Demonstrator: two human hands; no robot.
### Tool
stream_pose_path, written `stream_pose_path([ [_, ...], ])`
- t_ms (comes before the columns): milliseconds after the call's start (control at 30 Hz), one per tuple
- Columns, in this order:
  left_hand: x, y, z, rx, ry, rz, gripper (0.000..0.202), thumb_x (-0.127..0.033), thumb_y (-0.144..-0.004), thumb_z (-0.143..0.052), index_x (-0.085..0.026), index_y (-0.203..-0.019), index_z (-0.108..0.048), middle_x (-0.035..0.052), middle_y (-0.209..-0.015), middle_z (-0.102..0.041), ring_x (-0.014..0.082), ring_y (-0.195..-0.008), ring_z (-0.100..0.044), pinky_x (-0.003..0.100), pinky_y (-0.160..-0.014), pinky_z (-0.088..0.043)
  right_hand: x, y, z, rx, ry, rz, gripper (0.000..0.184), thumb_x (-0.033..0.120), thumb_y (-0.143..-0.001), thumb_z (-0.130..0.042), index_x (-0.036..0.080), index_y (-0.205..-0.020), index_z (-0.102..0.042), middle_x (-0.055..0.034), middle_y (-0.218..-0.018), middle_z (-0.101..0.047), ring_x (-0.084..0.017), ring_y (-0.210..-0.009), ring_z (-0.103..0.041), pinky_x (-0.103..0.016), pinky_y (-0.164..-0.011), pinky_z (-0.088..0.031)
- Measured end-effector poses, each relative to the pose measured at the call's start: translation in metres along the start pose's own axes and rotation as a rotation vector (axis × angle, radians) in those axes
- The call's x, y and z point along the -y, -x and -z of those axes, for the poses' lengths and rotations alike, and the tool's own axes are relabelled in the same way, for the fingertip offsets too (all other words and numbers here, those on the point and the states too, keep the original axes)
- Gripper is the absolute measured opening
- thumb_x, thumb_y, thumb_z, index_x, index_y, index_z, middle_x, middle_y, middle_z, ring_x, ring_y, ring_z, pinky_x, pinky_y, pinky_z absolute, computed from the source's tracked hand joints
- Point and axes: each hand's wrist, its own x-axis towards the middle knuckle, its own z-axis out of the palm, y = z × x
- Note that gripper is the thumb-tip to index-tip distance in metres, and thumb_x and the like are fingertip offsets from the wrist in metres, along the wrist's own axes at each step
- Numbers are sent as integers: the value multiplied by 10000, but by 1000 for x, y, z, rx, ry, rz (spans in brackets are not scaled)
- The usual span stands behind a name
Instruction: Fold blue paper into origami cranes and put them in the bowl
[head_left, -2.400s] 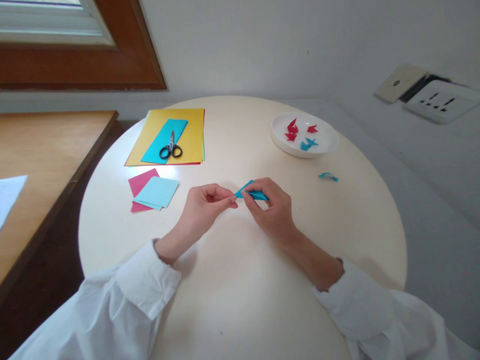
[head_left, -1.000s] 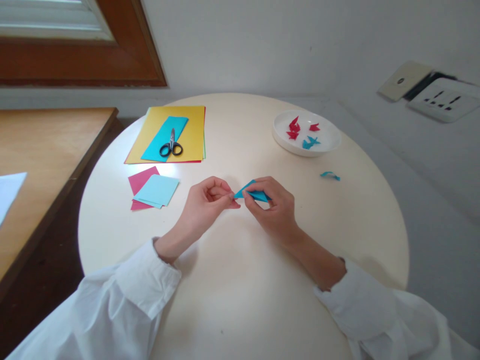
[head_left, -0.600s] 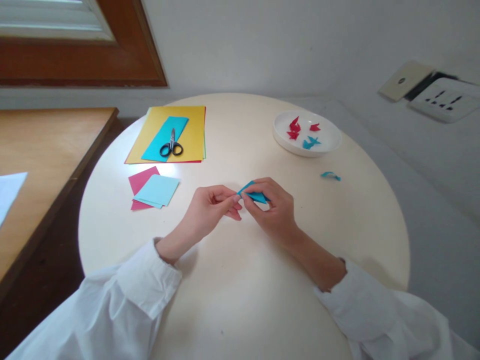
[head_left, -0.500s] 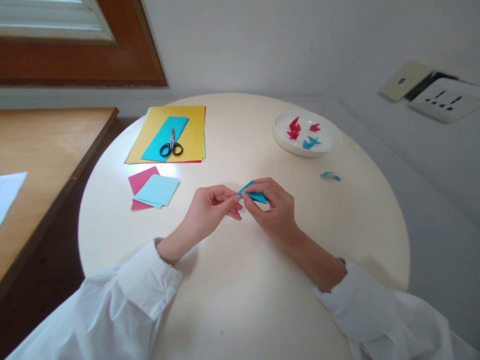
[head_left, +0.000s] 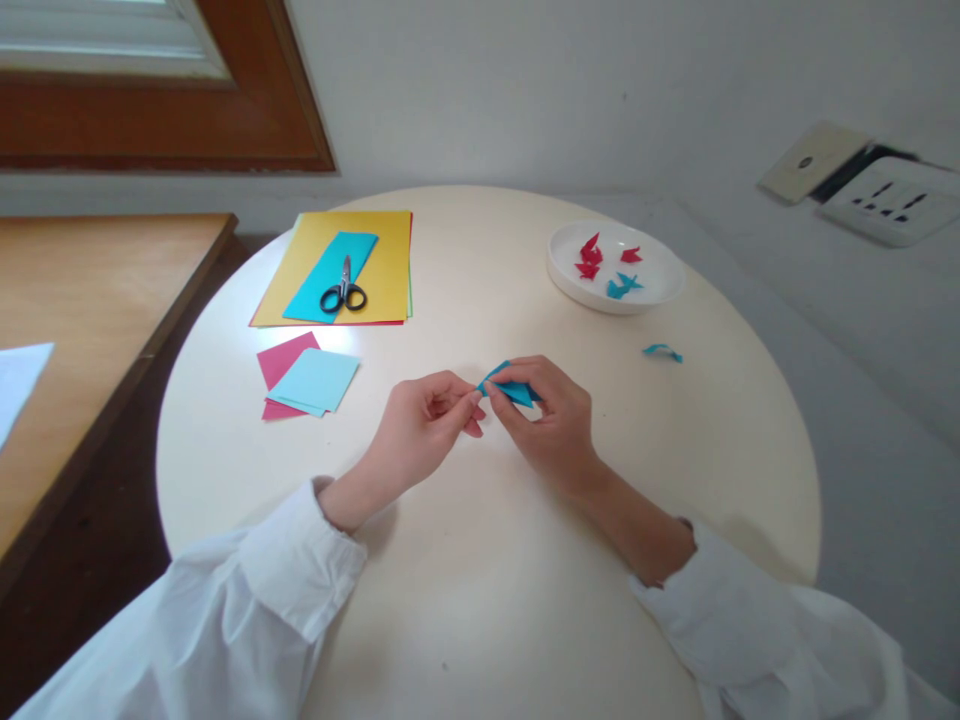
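A folded piece of blue paper is held above the middle of the round table. My right hand grips its body between thumb and fingers, hiding part of it. With thumb and forefinger, my left hand pinches the paper's narrow left tip. The fingertips of both hands almost meet there. To the left of my left hand lie small pink and light blue paper squares, overlapping. Right of my right hand, a curled blue paper strip rests on the table.
At the back right, a white dish holds several small red and blue folded paper figures. Black-handled scissors lie on folded blue paper atop yellow sheets at the back left. A wooden table stands further left; a wall socket is at right.
Very little differs. My hands keep their grips on the blue paper, with only a slight shift of the fingers; the objects on the table stay in place.
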Motion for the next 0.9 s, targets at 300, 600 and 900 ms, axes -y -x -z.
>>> stream_pose_path([
  [300,0,1,-1,-36,-14,-32,127,-204,-772,-585,-139,-663,-568,12,-563,-646,112,-545,-624,190,-512,-462,0,1,0,12,-16,-2,42,165,-796,-590,202,-778,-598,-18,-747,-657,-143,-735,-627,-262,-632,-492],
  [600,0,0,-1,-1,-39,-41,121,-232,-783,-575,-126,-774,-633,22,-597,-654,126,-584,-629,213,-543,-479,-2,2,-2,28,-82,-9,47,154,-789,-598,199,-774,-597,-19,-729,-649,-137,-708,-624,-255,-630,-500],
  [900,5,-2,1,-107,-45,-40,137,-260,-758,-566,-143,-687,-584,14,-563,-632,125,-537,-606,224,-519,-465,-5,4,-1,48,-17,26,116,200,-807,-600,233,-914,-629,-48,-911,-675,-167,-872,-640,-314,-766,-537],
])
